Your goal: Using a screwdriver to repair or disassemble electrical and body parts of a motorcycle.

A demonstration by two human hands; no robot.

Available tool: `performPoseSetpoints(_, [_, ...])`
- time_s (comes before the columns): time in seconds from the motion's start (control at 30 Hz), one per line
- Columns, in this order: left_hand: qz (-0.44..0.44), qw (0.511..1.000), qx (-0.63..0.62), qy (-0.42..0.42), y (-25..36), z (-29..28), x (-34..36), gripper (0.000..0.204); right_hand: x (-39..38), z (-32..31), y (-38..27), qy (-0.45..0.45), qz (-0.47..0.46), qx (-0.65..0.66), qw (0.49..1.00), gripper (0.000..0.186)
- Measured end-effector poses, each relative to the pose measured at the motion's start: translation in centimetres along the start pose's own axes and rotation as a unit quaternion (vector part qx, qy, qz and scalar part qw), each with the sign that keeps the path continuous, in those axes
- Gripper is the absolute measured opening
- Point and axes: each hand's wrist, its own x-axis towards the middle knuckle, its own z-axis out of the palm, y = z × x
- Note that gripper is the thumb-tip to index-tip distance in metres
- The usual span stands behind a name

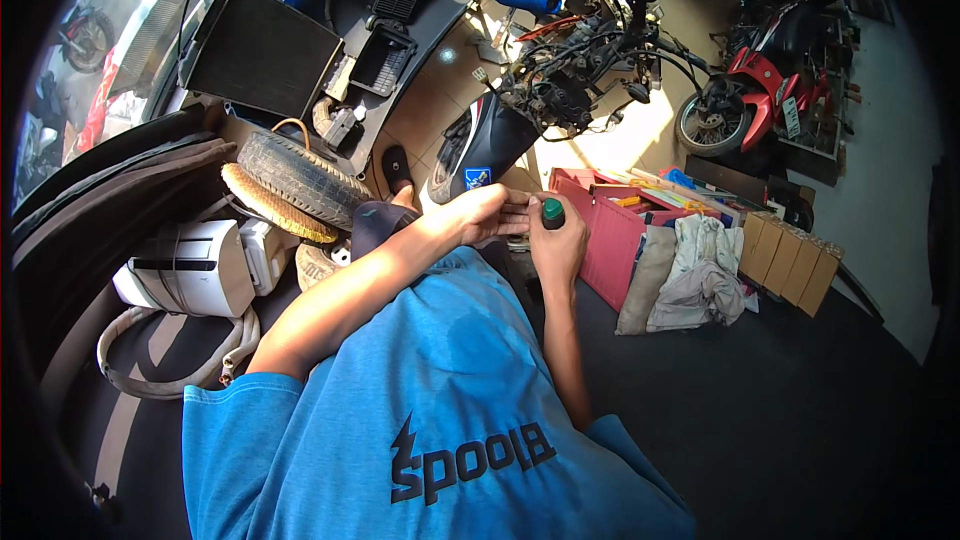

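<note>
One green-ended handle (553,213), probably a screwdriver, sits in the right hand (558,248), just left of the red box (612,252). Right grip: fingers curled round the handle, green end toward the camera. Shaft and tip are hidden, so can't tell what they meet. Left hand (484,216) is a bit farther left of the box, fingers reaching toward the right hand. Left grip: fingers mostly straight, tips close to the handle; can't tell if they pinch anything.

Around the box: rags (700,275) against its near right side, cardboard boxes (790,260) right past those, tyre (310,175) well to its left, stripped motorcycle (565,100) beyond it.

Risks, my read. Slip: if there's a blade and the left fingertips are in its path, a twist off-line could jab them. Drop: a small part, if one is held, could fall left of the box and roll out of sight. Foot: sandal (397,168) left of the box gives little cover; a tool let go on that side could hurt. Bump: right elbow swung wide could knock the box and shift its contents.
</note>
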Motion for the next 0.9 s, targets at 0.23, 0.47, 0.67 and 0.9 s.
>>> performPoseSetpoints(0.23, [-0.021, 1.0, -0.004, 0.0, -0.4, -0.5, -0.9, 0.014, -0.6, 0.3, 1.5, -0.005, -0.042, 0.014, 0.999, 0.016])
performPoseSetpoints(0.47, [-0.026, 1.0, -0.013, -0.001, -0.7, -1.1, -1.0, 0.019, -0.9, 0.3, 1.1, 0.003, -0.066, 0.046, 0.997, 0.013])
performPoseSetpoints(0.67, [-0.028, 0.999, 0.03, -0.006, -1.1, -0.5, -0.2, 0.02, -1.6, -0.5, 2.4, 0.039, -0.066, 0.054, 0.996, 0.011])
performPoseSetpoints(0.9, [-0.027, 0.998, 0.053, 0.003, -1.5, -0.8, 0.0, 0.019, -2.2, -0.5, 2.8, 0.034, -0.04, 0.06, 0.997, 0.012])
